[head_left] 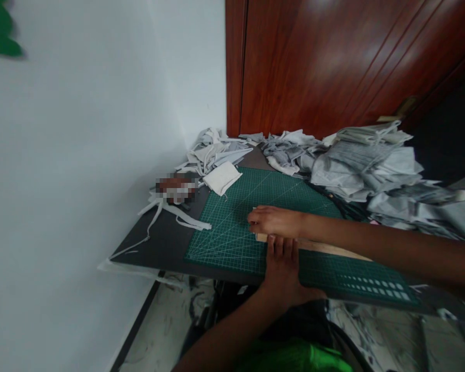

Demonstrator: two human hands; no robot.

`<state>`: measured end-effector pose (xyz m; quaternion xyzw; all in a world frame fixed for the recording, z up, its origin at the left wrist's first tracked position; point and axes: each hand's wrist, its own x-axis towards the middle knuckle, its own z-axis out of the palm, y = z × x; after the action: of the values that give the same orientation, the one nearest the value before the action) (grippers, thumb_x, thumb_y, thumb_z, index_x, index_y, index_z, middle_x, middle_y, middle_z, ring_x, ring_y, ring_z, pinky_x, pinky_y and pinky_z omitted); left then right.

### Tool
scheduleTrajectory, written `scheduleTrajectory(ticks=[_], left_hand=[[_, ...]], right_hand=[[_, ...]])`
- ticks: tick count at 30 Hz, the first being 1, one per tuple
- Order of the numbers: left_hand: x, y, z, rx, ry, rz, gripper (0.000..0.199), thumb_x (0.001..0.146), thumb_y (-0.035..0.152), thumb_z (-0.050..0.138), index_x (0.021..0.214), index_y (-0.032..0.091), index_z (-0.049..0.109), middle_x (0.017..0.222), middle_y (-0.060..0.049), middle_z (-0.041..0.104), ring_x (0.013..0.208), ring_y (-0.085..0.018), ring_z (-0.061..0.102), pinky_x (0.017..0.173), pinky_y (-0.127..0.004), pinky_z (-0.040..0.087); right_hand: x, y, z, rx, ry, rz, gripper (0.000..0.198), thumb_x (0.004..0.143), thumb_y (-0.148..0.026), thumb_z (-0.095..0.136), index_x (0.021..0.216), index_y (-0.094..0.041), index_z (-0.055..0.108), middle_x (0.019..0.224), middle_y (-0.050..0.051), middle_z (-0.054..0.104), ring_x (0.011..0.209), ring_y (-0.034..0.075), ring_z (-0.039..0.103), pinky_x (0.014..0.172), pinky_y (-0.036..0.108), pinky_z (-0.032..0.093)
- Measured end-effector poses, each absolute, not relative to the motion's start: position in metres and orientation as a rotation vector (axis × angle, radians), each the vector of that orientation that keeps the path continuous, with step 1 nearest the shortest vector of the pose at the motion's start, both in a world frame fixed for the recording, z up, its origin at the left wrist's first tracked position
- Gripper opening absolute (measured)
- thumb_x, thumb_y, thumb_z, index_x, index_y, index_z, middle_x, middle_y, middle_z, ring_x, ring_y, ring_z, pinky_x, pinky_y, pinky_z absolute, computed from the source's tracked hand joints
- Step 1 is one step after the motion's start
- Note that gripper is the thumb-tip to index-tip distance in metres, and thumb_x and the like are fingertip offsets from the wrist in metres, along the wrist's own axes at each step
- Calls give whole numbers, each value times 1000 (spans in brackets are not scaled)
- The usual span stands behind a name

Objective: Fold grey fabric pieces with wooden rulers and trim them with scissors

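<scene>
My left hand (282, 271) reaches in from the bottom. Its fingers lie stretched on the near edge of a long wooden strip (333, 249), with the thumb spread to the right. My right hand (274, 221) comes in from the right, over the far side of the strip near its left end. Its fingers are curled, and what they hold, if anything, is hidden. Much of the strip is covered by my right forearm. Under both hands lies a green cutting mat (225, 243) with a printed grid.
The dark table (151, 243) meets a white wall on the left. A folded white cloth (222, 178) rests on the mat's far left corner. Loose fabric strips (186, 219), scraps (211, 150) and grey cloth piles (368, 165) surround it. A wooden door (313, 62) stands behind.
</scene>
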<state>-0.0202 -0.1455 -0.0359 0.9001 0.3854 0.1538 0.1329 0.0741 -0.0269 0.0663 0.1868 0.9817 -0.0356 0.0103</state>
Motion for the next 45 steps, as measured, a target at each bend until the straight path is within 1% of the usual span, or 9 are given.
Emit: scheduleTrajectory(ticks=[4,7,11,16,23,27,34,38,45], left_hand=[[-19,-145,-38,2626,1116,453,134,70,101,45,159,1,32,166,-24,29,157,-41,18,130,-56,2],[-18,-145,-40,2630,1112,449,134,70,101,44,159,1,31,166,-23,31,157,-41,17,129,-56,0],[-18,-145,-41,2633,1118,444,132,72,100,43,160,2,31,165,-24,31,157,-41,19,129,-57,2],[-18,-145,-39,2628,1106,447,132,70,101,44,160,4,32,165,-22,33,157,-41,18,129,-57,2],[-18,-145,-43,2620,1122,464,131,71,101,44,159,4,34,163,-23,36,155,-42,25,129,-57,4],[-18,-145,-41,2625,1109,460,132,71,100,44,159,3,34,164,-23,34,155,-42,24,129,-57,4],[-19,-144,-36,2619,1107,426,132,70,99,47,158,2,35,164,-24,34,155,-43,22,129,-57,2],[-19,-144,-35,2621,1104,418,132,71,100,46,159,2,34,164,-23,34,155,-41,23,129,-57,1],[-19,-144,-35,2611,1101,416,132,71,100,44,158,2,35,163,-23,36,155,-41,25,129,-57,4]], right_hand=[[80,-24,61,558,3037,-63,21,99,-12,55,89,-18,72,89,6,66,84,22,57,81,36,43],[82,-23,57,563,3034,-35,21,100,-13,55,90,-18,73,93,8,67,87,23,58,83,36,43],[81,-22,55,528,3031,-33,22,100,-13,55,89,-17,73,95,8,68,89,23,58,84,36,43],[78,-20,53,488,3011,-54,27,100,-12,53,80,-18,71,89,6,67,84,21,57,82,34,43],[80,-21,51,492,3020,-80,26,98,-10,53,81,-18,71,89,5,67,82,21,57,80,34,42],[79,-20,49,496,3028,-101,23,95,-9,55,81,-17,71,87,6,67,77,21,56,75,34,41],[81,-17,45,498,3044,-179,24,94,-7,54,81,-18,71,84,4,65,76,20,54,70,32,41],[82,-16,42,511,3045,-243,18,89,-5,57,82,-16,70,84,4,64,75,19,53,68,31,39],[84,-13,31,549,3043,-373,20,86,-4,54,81,-17,67,83,2,61,72,17,49,66,28,38]])
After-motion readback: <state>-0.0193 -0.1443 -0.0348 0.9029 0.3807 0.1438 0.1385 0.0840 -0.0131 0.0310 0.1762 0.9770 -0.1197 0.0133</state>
